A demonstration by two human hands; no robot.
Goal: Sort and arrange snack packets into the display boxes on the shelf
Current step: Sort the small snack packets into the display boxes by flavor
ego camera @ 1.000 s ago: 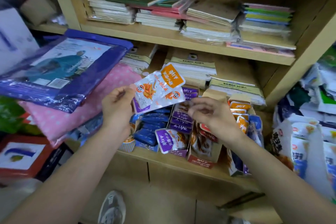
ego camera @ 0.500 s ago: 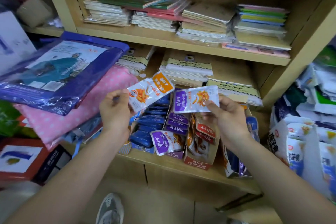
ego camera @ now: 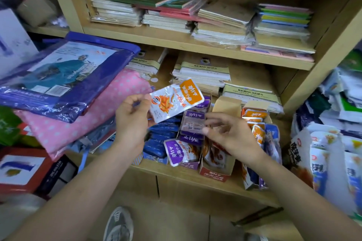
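I'm mid-sort. My left hand point(ego camera: 131, 121) pinches an orange packet point(ego camera: 176, 100) by its left edge, raised above the boxes near the middle of the shelf point(ego camera: 195, 180). My right hand point(ego camera: 233, 137) is over the purple box point(ego camera: 189, 165), at a blurred purple packet point(ego camera: 193, 123); whether those fingers grip it or are released, I cannot tell. Next, I judge, the orange one goes right, to the orange row point(ego camera: 254, 114), slipped in upright. It is a flat, glossy pouch, white with an orange label; probably slippery and bendy.
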